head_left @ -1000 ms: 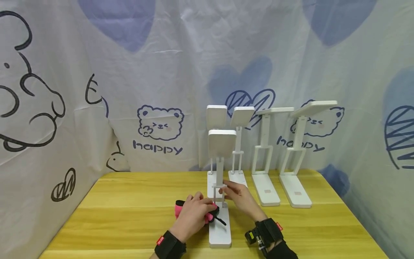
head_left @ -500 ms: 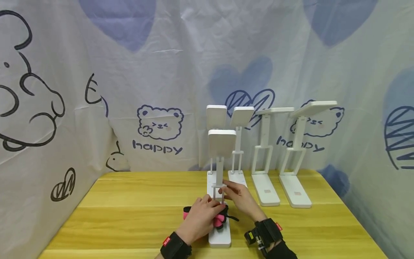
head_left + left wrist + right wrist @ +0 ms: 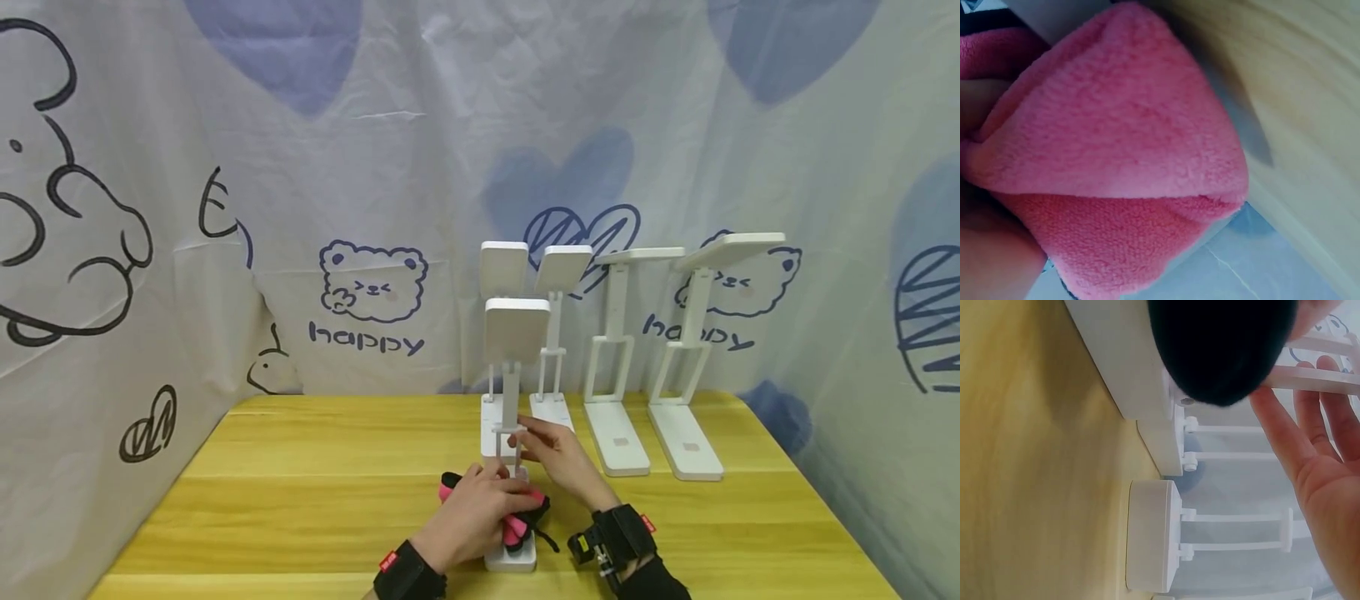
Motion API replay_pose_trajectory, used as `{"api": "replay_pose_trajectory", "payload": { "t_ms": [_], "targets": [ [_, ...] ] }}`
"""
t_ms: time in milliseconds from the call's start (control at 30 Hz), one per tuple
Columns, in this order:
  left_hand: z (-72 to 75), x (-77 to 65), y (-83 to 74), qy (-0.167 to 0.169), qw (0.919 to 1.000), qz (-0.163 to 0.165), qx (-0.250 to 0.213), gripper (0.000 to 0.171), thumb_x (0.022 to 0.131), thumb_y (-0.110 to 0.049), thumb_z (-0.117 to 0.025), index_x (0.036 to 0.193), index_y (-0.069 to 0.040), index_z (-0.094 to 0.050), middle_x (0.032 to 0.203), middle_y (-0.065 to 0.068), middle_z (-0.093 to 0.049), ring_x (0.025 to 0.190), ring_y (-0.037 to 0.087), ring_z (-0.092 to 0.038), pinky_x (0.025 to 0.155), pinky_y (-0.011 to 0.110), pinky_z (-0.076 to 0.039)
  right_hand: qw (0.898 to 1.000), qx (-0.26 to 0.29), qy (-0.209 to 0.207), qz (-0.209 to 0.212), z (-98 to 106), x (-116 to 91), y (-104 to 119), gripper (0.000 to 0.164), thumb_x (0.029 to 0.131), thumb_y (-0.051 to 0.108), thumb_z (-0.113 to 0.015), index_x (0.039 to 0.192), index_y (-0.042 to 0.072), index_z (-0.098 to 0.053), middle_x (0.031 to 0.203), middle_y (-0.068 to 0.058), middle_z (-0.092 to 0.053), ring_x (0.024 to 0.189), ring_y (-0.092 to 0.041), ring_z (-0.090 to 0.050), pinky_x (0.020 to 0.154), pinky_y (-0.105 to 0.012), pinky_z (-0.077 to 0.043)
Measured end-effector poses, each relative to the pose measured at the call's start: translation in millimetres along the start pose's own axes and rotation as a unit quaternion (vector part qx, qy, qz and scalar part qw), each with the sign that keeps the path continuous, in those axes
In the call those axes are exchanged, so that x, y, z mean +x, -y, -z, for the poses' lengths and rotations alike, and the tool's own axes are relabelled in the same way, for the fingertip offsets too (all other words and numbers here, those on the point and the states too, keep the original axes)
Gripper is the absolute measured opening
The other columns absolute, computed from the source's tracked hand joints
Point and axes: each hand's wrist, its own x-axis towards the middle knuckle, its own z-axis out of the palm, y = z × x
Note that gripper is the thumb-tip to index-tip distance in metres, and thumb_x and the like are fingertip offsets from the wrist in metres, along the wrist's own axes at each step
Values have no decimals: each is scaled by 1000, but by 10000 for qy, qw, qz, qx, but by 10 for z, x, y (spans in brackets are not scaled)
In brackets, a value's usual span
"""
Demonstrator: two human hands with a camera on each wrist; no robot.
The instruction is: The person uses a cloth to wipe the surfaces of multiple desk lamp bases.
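A white folding desk lamp [image 3: 517, 331] stands upright in front, nearest the person. My left hand [image 3: 480, 510] grips a pink fleecy cloth [image 3: 1129, 125] with black trim and a black cord, and the cloth lies over the lamp's base [image 3: 510, 562]. Much of that base is hidden beneath hand and cloth. With thumb and fingers, my right hand [image 3: 561, 460] holds the lamp's thin lower frame [image 3: 1319, 380] from the right side. A black part of the cloth [image 3: 1222, 344] fills the top of the right wrist view.
Behind stand several similar white lamps: one lamp [image 3: 503, 268] directly behind the front one, a second lamp [image 3: 564, 268], then others to the right, including the far right lamp [image 3: 686, 442]. All are on a wooden table [image 3: 315, 492] before a printed curtain [image 3: 420, 167].
My left hand has moved right and slightly nearer the person, carrying the cloth across the lamp's base. My right hand keeps its hold on the frame, and the lamp stays in place.
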Motion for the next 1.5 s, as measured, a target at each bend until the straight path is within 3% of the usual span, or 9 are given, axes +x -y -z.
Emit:
{"api": "replay_pose_trajectory", "payload": {
  "t_ms": [300, 600, 833, 1000, 1100, 1333, 1500],
  "targets": [
    [130, -29, -4, 803, 9904, 202, -1110, 50, 77, 8, -64, 100, -34, -78, 111, -18, -69, 109, 11, -52, 93, 37, -41, 9999, -147, -60, -7, -1, -13, 11, 47, 104, 25, -48, 143, -1, -48, 112, -24, -65, 112, -40, -62, 90, -39, -54],
    [302, -94, 13, 1092, 9845, 183, -1362, 45, 74, 8, -65, 80, -35, -77, 98, -24, -70, 97, 1, -53, 86, 26, -37, 9996, -282, -48, 25, 2, -4, 7, 47, 104, 23, -46, 143, -4, -46, 111, -23, -65, 112, -37, -62, 91, -43, -53],
    [398, -150, 102, 1300, 9825, 660, -1160, 41, 75, 4, -69, 73, -36, -75, 86, -28, -67, 90, 1, -51, 82, 27, -37, 9997, -239, 45, 28, -7, -1, 19, 47, 105, 21, -45, 143, -6, -44, 113, -30, -62, 115, -40, -60, 94, -47, -51],
    [326, -159, 201, 1082, 9847, 1099, -813, 34, 76, 2, -70, 79, -31, -79, 92, -20, -69, 93, 7, -50, 84, 32, -37, 9997, -219, -13, -61, -15, -6, 32, 46, 104, 20, -46, 143, -5, -45, 113, -29, -63, 116, -40, -59, 94, -45, -51],
    [274, -157, 242, 849, 9881, 1164, -547, 31, 75, 0, -73, 85, -29, -80, 96, -14, -69, 95, 10, -51, 85, 33, -38, 9996, -282, -45, -89, -7, -4, 18, 47, 104, 21, -46, 143, -5, -46, 112, -27, -64, 115, -39, -60, 94, -45, -52],
    [172, -128, 266, 438, 9943, 969, -112, 29, 77, -6, -76, 92, -30, -80, 107, -8, -67, 99, 13, -49, 85, 33, -38, 9998, -208, -26, -59, 4, -1, 13, 47, 105, 21, -45, 143, -6, -45, 113, -30, -63, 116, -41, -59, 95, -51, -49],
    [84, -95, 256, 241, 9949, 974, 106, 30, 78, -9, -77, 97, -31, -80, 107, -8, -66, 98, 13, -48, 83, 31, -37, 9999, -134, 22, -100, -1, -15, 14, 50, 104, 23, -46, 145, -6, -42, 115, -30, -62, 119, -47, -55, 95, -47, -50]
  ]
}}
